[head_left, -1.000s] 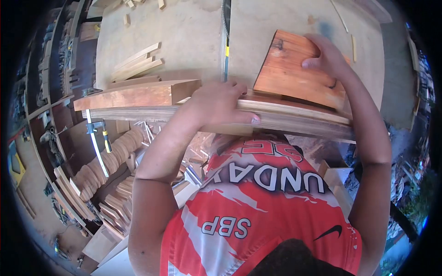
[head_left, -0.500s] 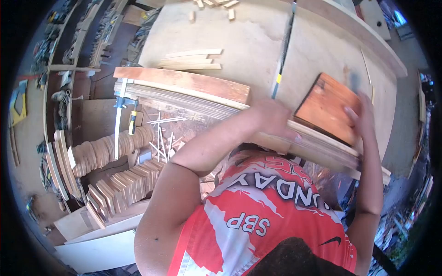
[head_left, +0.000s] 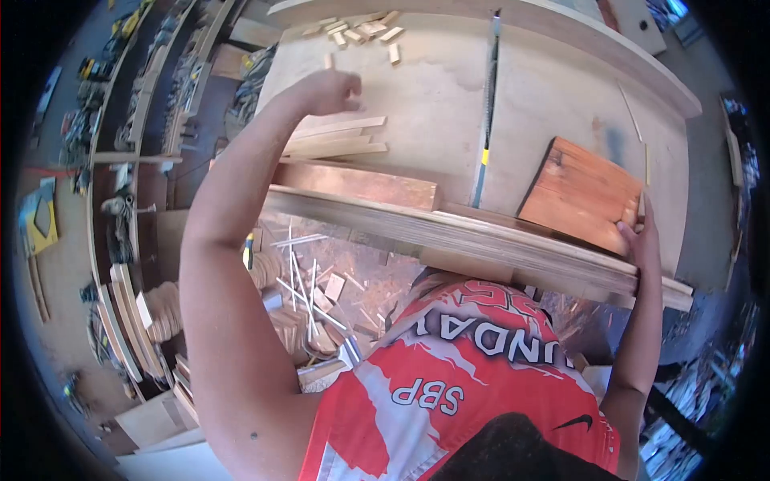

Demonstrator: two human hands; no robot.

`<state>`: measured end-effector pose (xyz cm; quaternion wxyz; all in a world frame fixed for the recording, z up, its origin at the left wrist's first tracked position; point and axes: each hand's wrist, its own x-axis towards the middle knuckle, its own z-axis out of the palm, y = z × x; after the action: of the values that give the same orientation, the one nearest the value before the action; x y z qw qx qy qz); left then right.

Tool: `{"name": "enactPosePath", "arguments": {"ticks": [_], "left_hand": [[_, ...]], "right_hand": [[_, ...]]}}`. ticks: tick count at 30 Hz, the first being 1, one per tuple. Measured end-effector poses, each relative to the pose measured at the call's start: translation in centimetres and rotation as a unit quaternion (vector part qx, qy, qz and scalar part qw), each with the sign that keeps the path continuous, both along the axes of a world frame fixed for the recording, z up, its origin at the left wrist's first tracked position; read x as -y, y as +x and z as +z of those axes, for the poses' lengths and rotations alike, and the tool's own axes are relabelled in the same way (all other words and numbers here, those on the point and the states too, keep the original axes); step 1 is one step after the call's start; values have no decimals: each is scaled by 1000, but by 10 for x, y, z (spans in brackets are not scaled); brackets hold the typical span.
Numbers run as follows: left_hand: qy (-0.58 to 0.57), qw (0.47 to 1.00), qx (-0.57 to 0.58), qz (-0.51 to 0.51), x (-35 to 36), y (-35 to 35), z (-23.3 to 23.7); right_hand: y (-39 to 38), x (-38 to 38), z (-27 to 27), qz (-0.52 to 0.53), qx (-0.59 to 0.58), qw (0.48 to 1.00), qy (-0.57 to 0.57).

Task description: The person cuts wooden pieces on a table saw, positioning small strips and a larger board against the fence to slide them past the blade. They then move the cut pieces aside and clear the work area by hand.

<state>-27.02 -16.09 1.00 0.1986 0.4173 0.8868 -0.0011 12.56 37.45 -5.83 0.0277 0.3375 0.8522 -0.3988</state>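
My left hand (head_left: 330, 92) is over the tabletop at the back left, close to a small wood block (head_left: 329, 61). Its fingers are loosely bent, with a gap to the thumb and nothing visible between them. At the right, my right hand (head_left: 638, 234) grips the near right corner of a reddish-brown wooden board (head_left: 579, 196), thumb on top and fingers along the side. The board lies flat near the table's front edge, right of a dark slot (head_left: 489, 104) with a blue and yellow strip in it.
A long reddish wood piece (head_left: 361, 183) lies along the table's front edge. Behind it are several thin strips (head_left: 341, 144). Small blocks (head_left: 369, 30) are scattered at the back. Offcuts (head_left: 309, 289) litter the floor below, and loaded shelves (head_left: 132, 104) stand at the left.
My left hand has moved from the front edge beside the slot to the back left of the table. My right hand has slid down to the board's near corner. The view has shifted.
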Motion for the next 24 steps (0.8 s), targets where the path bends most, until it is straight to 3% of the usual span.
{"name": "enactPosePath", "arguments": {"ticks": [1, 2, 4, 5, 7, 9, 11, 14, 16, 18, 20, 21, 22, 23, 24], "left_hand": [[-46, 998, 14, -37, 4, -14, -26], [-93, 992, 27, -76, 2, -24, -42], [-129, 984, 83, -94, -14, -19, -52], [-131, 984, 89, -77, -23, -15, -57], [-103, 982, 77, -137, -23, -25, -73], [-96, 991, 48, -79, -32, -23, -54], [-4, 995, 96, 2, -26, -46, -36], [156, 984, 65, 58, -51, -28, 32], [279, 960, -9, 20, -92, 31, 90], [353, 933, -66, -33, -121, 85, 128], [525, 850, -30, -8, -154, 143, 136], [579, 814, -37, -16, -176, 166, 135], [576, 816, -41, -11, -199, 191, 127], [628, 777, 24, 37, -223, 213, 111], [673, 730, 88, 84, -244, 233, 93]], "right_hand": [[5, -3, -5, 59, -48, 997, -20], [8, -5, -6, 45, -47, 998, -18], [7, -3, -2, 209, -28, 973, 91], [5, 2, 1, 192, -22, 977, 92], [-1, 7, 16, 172, 36, 983, 50], [13, -22, -28, 138, -54, 988, 37], [-2, -20, -9, 68, -61, 986, 136], [-18, -32, -8, 127, -47, 983, 124], [-33, -28, 7, 135, 23, 983, 122], [-41, -15, 17, 196, -59, 953, 224], [-53, 5, 37, 268, -238, 915, 184], [-56, 21, 56, 283, -275, 910, 125], [-55, 32, 74, 296, -311, 901, 65], [-50, 33, 87, 300, -314, 899, 61], [-45, 32, 97, 344, -283, 894, -47]]}}
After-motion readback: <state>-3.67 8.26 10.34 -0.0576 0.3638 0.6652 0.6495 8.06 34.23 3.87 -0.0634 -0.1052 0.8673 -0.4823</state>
